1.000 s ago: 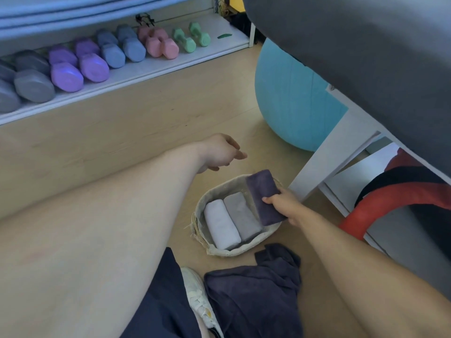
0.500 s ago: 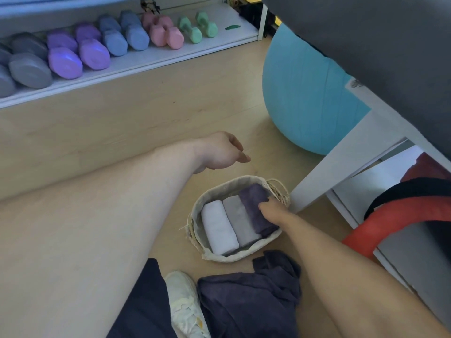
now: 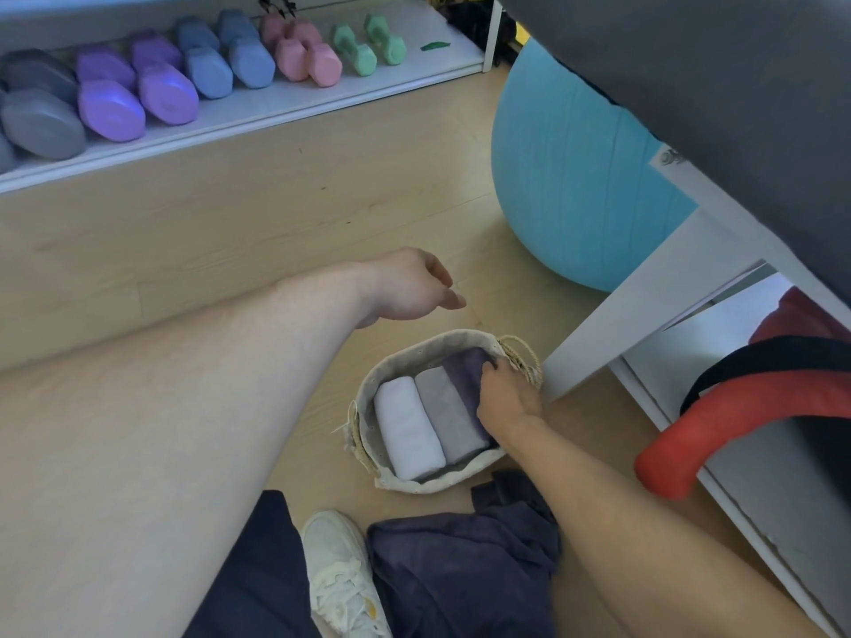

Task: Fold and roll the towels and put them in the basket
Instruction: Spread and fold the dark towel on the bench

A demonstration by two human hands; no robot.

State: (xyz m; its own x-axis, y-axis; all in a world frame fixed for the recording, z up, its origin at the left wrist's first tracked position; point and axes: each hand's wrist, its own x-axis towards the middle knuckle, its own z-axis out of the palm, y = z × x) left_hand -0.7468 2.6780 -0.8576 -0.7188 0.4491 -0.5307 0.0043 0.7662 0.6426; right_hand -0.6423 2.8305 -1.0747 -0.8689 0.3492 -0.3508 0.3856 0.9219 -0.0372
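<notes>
Third roll seated in the basket, one towel left on the floor.

The basket (image 3: 368, 409) holds three rolls side by side, long axes running near-left to far-right. The right hand (image 3: 506, 396) presses the purple roll (image 3: 465, 366) at the right wall, fingers curled on it. The loose towel (image 3: 442, 568) lies crumpled just nearer, under the right forearm. The left hand (image 3: 410, 287) hovers farther, fingers relaxed, empty.

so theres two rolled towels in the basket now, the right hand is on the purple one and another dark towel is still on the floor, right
Not quite: the head view shows three rolled towels in the basket, not two: a white one, a grey one and the purple one. The rest holds: the right hand is on the purple one and another dark towel lies on the floor.
</notes>
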